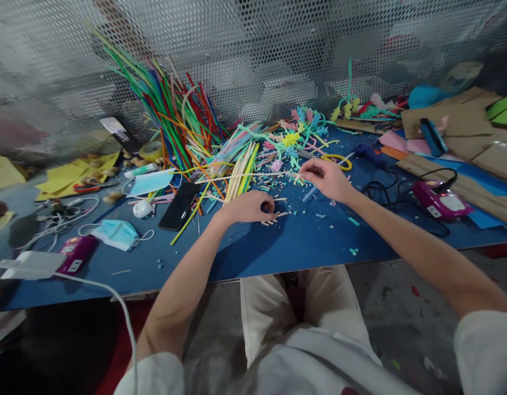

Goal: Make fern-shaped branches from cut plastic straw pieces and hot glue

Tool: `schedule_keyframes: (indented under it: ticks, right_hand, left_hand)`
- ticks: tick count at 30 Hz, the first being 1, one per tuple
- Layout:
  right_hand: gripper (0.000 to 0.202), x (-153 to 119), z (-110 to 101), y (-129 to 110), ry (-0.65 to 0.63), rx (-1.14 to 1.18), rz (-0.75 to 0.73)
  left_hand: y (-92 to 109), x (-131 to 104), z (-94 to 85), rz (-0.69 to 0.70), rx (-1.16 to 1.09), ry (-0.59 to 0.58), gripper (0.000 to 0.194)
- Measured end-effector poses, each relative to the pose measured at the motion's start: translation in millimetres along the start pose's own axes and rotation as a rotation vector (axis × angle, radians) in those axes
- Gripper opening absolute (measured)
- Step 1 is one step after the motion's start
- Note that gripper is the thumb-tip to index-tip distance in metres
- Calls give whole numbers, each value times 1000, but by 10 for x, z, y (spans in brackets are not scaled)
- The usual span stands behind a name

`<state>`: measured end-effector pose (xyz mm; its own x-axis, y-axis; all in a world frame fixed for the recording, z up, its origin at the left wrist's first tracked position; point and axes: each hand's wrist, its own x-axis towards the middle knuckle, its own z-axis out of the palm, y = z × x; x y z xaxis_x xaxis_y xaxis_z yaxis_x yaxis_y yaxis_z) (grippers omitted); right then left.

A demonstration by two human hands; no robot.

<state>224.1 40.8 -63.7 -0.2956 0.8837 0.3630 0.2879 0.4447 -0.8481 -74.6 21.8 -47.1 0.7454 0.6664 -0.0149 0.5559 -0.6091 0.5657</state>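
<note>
My right hand (324,176) pinches the right end of a long pale pipe cleaner (253,175), which stretches left above the blue table (245,258). Lower and to the left, my left hand (251,207) is curled with thumb and fingertips close together, over short pale cut pieces (281,214); whether it grips one is hidden. Behind my left hand lies a bundle of cream and yellow pipe cleaners (241,173). Fluffy yellow, pink and teal shapes (291,139) are heaped beyond my right hand.
A tall multicoloured pipe cleaner pile (171,115) leans on the perforated metal screen (270,55). Left are a black phone (179,206), face masks (117,234) and a power strip (76,254). Right are a glue gun (369,154), another power strip (440,201) and cardboard (446,118).
</note>
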Motion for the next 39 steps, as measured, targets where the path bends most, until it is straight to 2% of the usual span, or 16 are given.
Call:
schedule_keyframes:
  ticks: [4, 7, 10, 14, 17, 20, 24, 27, 31, 35, 39]
  right_hand:
    - [34, 5, 19, -2, 52, 51, 14]
    - [33, -2, 18, -25, 88, 52, 20]
    - [33, -13, 14, -52, 123, 54, 13]
    - [35, -20, 62, -66, 214, 82, 16]
    - [37, -24, 134, -44, 303, 91, -29]
    - [35, -43, 195, -27, 354, 98, -84]
    - [26, -93, 237, -56, 377, 76, -152]
    - [18, -127, 260, -89, 371, 57, -208]
    - [9, -160, 287, -128, 371, 24, -290]
    - [9, -191, 301, -192, 352, -3, -416]
    - [12, -182, 305, -247, 376, -86, -550]
  left_hand:
    - [15, -28, -46, -43, -23, -11, 21]
    - [32, -54, -109, -65, -143, 20, 23]
    - [50, -65, -169, -81, -272, 127, 31]
    - [93, -58, -224, -74, -337, 349, 38]
    - [141, -59, -257, -147, -413, 444, 47]
    - [168, -60, -271, -225, -516, 457, 58]
    - [142, -35, -235, -238, -637, 500, 69]
    - [119, -9, -188, -239, -672, 518, 64]
    - [127, 5, -155, -240, -782, 473, 59]
    - [171, 11, -141, -227, -919, 452, 58]
    - [244, 44, -89, -321, -1046, 447, 58]
